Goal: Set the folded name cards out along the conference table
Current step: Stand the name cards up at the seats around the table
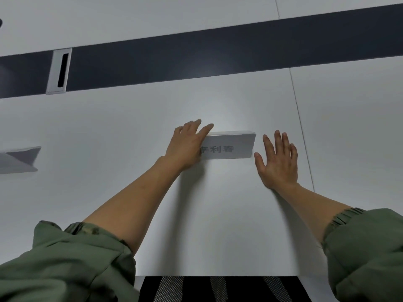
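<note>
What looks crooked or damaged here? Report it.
Nothing stands out. The name card stands folded and uncreased, with the left hand resting on its left end and the right hand open beside it. The second card at the left edge also stands folded.

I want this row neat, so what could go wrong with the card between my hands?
The left hand lies over the left end of the name card; pressing might flatten its fold. The right hand, open by the other end, could nudge it askew when lifting.
</note>
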A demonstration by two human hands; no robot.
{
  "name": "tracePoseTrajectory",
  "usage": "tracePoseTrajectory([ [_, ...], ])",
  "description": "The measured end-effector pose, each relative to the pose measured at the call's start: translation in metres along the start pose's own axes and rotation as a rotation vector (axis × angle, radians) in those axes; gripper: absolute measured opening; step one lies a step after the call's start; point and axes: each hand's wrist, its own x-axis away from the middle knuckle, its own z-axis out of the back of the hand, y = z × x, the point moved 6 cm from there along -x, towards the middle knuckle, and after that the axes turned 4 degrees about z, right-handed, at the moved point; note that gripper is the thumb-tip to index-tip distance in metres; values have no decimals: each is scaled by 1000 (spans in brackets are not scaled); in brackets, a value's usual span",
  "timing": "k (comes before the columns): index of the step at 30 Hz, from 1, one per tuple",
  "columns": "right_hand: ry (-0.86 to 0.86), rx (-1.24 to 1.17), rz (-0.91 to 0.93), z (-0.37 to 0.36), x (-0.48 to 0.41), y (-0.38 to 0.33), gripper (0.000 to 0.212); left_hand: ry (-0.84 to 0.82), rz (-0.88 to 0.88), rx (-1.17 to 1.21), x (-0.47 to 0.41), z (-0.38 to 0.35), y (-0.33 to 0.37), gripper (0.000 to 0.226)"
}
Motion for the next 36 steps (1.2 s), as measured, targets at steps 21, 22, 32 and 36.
tracePoseTrajectory([
  [21,-281,81,82,58,107,-124,21,118,589,362,330,-18,-144,37],
  [22,-262,70,116,62,117,-145,21,132,600,368,351,-21,-151,37],
  [32,-197,5,456,69,257,-371,28,236,826,395,602,-60,-229,34],
  [36,-192,-23,563,76,291,-446,26,307,940,433,671,-67,-263,29],
])
